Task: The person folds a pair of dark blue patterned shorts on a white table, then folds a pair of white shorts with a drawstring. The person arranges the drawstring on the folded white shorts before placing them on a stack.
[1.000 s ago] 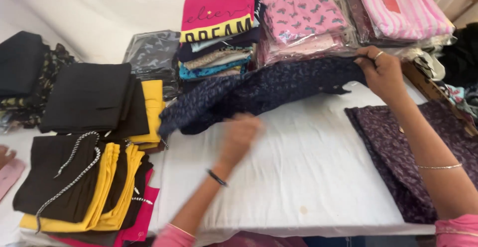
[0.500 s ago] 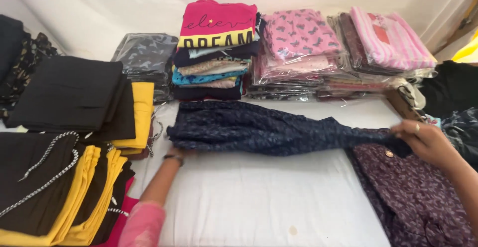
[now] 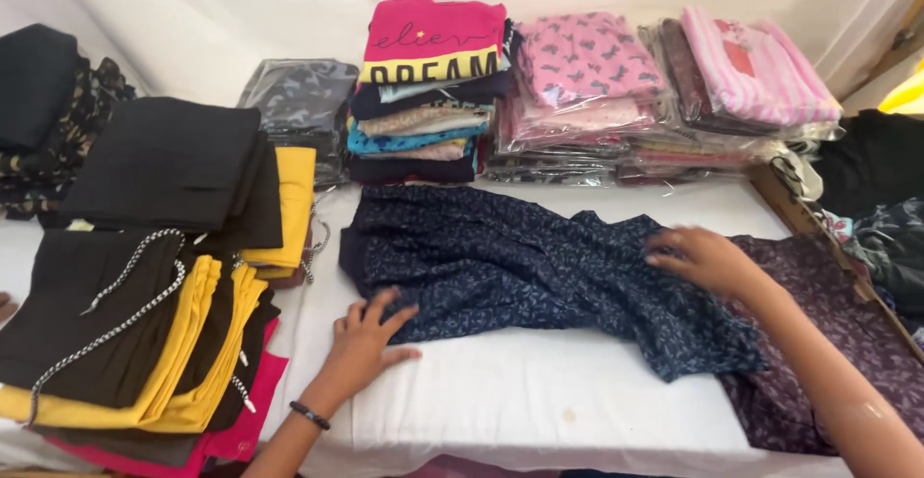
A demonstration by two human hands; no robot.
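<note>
A dark navy cotton garment with a small pale leaf print (image 3: 539, 271) is laid flat across the white cloth-covered table (image 3: 520, 401), its length running from left to right, bunched and creased towards its right end. It is taken as the landmark here.

The left hand (image 3: 371, 338) is rested at the garment's lower left edge, fingers spread and pressed flat, the fingertips lying on the fabric and the heel of the hand on the white cover. A dark bead bracelet (image 3: 309, 415) is worn on that wrist. The right hand (image 3: 703, 258) is laid palm down on the garment's right part, fingers loosely spread; nothing is pinched by either hand.

Just right of the garment, partly under its bunched end, a dark purple printed cloth (image 3: 828, 362) is spread. Behind the garment, a stack of folded tops crowned by a pink and yellow shirt (image 3: 433, 45) stands, with plastic-wrapped pink packs (image 3: 587, 64) beside it. To the garment's left, folded black and yellow trousers with drawstrings (image 3: 125, 334) are piled.

The fabric is judged thin, light and limp: it would sag and crumple if lifted from one point, and it would slide readily over the table cover. It is best taken at two places along a hem or at the corners, so that it hangs straight.
</note>
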